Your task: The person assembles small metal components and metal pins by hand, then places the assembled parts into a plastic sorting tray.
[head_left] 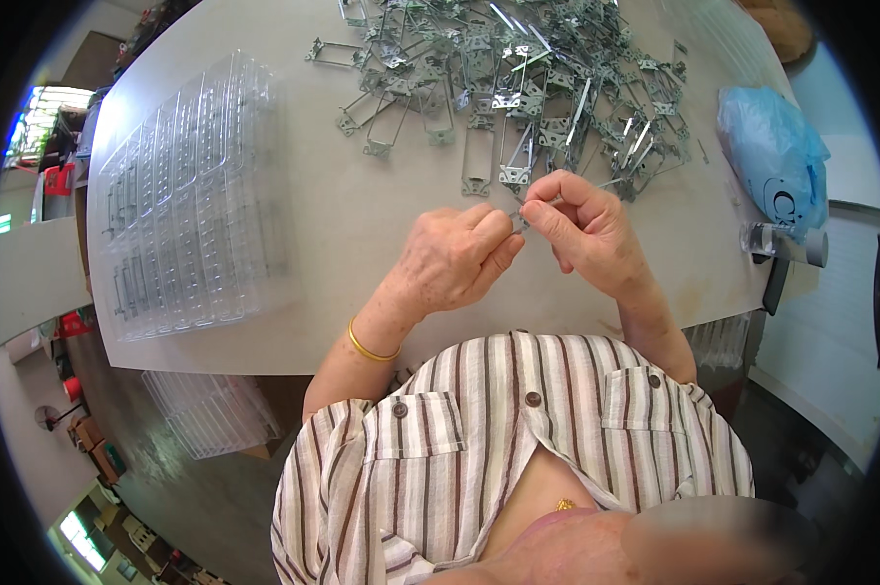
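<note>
Close to the table's near edge, my left hand (452, 255) is closed, its thumb and fingers pinching a small silvery metal bracket (520, 222). My right hand (593, 234) meets it from the other side, with thumb and forefinger pressed together at the bracket's other end. Most of that bracket is hidden by my fingers. Just beyond my hands lies a loose heap of thin metal brackets (476, 161), many of them long open rectangles with punched end plates, tangled over one another.
Clear plastic trays (206, 210) with rows of slots stand stacked at the left, metal pieces visible in them. On the right are a blue plastic bag (769, 151) and a clear bottle (786, 244) on its side. More clear trays (209, 414) sit below the tabletop.
</note>
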Available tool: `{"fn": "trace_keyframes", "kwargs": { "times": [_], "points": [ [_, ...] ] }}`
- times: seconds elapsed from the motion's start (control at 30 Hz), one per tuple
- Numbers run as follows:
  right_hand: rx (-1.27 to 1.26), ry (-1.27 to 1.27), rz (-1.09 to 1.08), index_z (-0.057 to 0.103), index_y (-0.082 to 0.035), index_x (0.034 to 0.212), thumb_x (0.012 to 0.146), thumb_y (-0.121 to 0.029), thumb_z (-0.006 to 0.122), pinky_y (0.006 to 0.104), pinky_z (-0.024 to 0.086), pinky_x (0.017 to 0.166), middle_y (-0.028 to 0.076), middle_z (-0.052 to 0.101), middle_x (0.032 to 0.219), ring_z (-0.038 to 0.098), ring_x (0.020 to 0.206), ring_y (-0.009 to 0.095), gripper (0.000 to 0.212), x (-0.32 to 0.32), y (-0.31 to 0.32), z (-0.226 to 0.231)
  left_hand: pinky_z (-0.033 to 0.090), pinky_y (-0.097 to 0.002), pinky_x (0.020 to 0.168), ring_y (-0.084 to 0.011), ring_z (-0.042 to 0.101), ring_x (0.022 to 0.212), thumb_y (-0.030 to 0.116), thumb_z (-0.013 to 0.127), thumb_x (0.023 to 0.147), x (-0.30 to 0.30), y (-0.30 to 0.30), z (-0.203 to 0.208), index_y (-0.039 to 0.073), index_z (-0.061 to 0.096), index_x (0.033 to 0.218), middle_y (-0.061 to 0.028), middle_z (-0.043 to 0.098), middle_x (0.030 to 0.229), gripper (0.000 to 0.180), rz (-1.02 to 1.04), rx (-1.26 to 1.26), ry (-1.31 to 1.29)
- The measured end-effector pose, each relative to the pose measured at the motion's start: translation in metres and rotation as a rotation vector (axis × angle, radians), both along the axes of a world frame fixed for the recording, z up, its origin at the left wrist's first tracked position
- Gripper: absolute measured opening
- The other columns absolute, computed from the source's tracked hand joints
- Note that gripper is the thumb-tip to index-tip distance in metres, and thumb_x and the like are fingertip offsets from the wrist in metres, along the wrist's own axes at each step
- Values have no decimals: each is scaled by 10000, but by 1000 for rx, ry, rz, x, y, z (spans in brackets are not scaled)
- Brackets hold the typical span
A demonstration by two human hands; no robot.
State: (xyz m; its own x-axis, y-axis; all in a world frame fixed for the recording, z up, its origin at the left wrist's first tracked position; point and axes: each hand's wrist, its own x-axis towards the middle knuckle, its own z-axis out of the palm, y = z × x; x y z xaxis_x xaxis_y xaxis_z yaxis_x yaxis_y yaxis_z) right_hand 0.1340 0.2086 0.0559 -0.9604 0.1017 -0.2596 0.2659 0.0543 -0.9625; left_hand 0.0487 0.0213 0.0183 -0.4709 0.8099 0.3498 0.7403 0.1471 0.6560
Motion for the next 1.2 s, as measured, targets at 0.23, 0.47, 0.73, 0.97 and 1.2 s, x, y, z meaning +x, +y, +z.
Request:
{"fn": "trace_keyframes", "kwargs": {
  "times": [0.23, 0.47, 0.73, 0.97, 1.2],
  "points": [
    [8, 156, -137, 641, -62, 955, 975, -120, 621, 183, 316, 520, -103, 522, 678, 408, 602, -26, 64, -2, -2, -1, 404, -341, 509, -253, 508, 534, 214, 577, 969, 4, 1, -4, 55, 508, 759, -84, 554, 692, 272, -65, 22, -84],
    [-102, 195, -239, 629, -63, 1029, 987, -129, 610, 174, 365, 498, -48, 590, 736, 477, 573, 4, 80, 2, 2, 2, 352, -234, 488, -66, 454, 563, 368, 441, 1059, -2, -8, -1, 64, 486, 828, -39, 557, 727, 384, -24, 301, -1153],
    [-8, 135, -141, 618, -49, 1039, 977, -127, 626, 191, 409, 550, -42, 604, 734, 514, 631, 18, 100, 2, -10, -5, 338, -208, 487, -69, 453, 551, 386, 428, 1061, -4, -9, -3, 66, 488, 830, -54, 560, 728, 399, -18, 354, -1161],
    [137, 176, -121, 614, -36, 1051, 968, -100, 622, 201, 386, 560, -47, 580, 719, 465, 624, 20, 104, 2, -9, -10, 333, -220, 485, -68, 438, 540, 340, 433, 1065, -4, -9, -7, 64, 483, 797, -44, 557, 704, 387, -11, 305, -940],
    [75, 14, -49, 581, -39, 1120, 995, -138, 580, 220, 376, 523, -28, 565, 677, 478, 583, 36, 159, 3, -6, 5, 356, -243, 499, -88, 414, 530, 281, 489, 1049, -6, -11, -12, 38, 522, 789, -9, 540, 685, 357, 42, 191, -600]
  ]
}}
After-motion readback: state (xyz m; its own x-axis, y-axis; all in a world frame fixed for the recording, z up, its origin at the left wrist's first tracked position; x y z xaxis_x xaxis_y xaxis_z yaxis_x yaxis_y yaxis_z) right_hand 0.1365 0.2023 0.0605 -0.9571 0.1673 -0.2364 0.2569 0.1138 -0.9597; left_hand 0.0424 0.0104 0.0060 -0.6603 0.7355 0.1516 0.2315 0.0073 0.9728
